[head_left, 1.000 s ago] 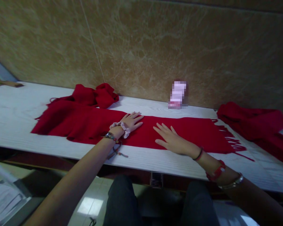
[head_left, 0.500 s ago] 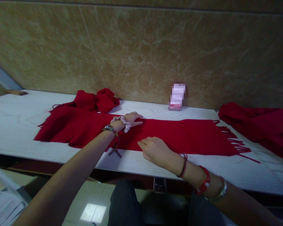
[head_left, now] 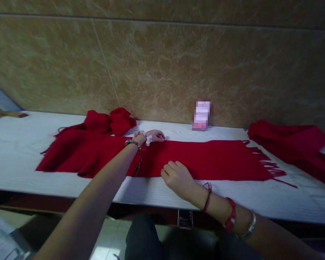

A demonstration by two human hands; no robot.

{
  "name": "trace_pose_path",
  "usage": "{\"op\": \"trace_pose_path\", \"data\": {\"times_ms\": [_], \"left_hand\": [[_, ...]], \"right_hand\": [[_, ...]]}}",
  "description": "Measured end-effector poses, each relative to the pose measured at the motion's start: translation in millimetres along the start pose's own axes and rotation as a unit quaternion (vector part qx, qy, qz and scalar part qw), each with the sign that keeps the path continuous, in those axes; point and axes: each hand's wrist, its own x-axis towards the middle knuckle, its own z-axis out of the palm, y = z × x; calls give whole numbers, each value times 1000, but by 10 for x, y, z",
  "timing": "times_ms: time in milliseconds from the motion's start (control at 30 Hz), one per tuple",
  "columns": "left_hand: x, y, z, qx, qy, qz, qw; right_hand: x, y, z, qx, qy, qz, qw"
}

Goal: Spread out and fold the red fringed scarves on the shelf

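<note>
Partly under right hand [head_left: 178,179], red scarf [head_left: 216,160]

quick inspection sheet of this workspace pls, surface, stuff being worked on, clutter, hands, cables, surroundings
Surface: white table, pale with wood grain.
Things at hand: red scarf, spread lengthwise, rippled at the left, fringe at the right end.
Clutter: crumpled red cloth behind the scarf's left part; folded red cloth at far right; blurred-out pink item by the wall.
Hands: left hand curled at the scarf's far edge, right hand curled at its near edge; grip cannot be told.
Cables: nothing seen for certain; dark object on the floor is unclear.
Surroundings: marbled wall behind, shiny floor below.
</note>
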Motion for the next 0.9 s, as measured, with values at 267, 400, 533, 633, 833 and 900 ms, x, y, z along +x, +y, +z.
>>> {"op": "trace_pose_path", "data": {"times_ms": [267, 400, 533, 633, 833, 900], "left_hand": [[-6, -46, -10, -69, 23, -9, 997], [-29, -21, -48, -134, 54, -10, 989], [-44, 86, -103, -202, 108, 10, 973], [-34, 295, -125, -224, 118, 27, 967], [135, 1054, -83, -391, 106, 58, 913], [278, 1316, -19, -420, 91, 75, 900]], "right_hand": [[-2, 8, 26, -25, 25, -36, 999], [-15, 45, -26, -41, 60, -48, 996], [-41, 145, -196, -69, 108, -49, 991], [-113, 271, -393, -99, 138, -43, 985], [-537, 659, -833, -165, 159, -14, 973], [-766, 823, -950, -179, 155, 5, 972]]}}
